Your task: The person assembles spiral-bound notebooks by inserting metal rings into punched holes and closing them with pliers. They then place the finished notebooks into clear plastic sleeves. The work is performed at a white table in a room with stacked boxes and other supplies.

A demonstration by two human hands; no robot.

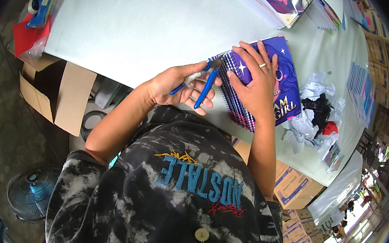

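Note:
In my left hand is a pair of blue-handled cutting pliers, the handles spread apart across the fingers. The cutter's metal jaws are up against the wire spiral edge of a stack of spiral notebooks. Something whitish wraps the thumb or a handle; I cannot tell which. My right hand, with a ring on one finger, lies flat on the top notebook's purple illustrated cover, fingers stretched out. Several bound spines show along the stack's left side. Whether the jaws grip a wire is too small to tell.
Crumpled white paper with black and red scraps lies right of the notebooks. More notebooks stand at the back, and a fanned pile sits far right. A blue tape dispenser is at the left edge, above an open cardboard box.

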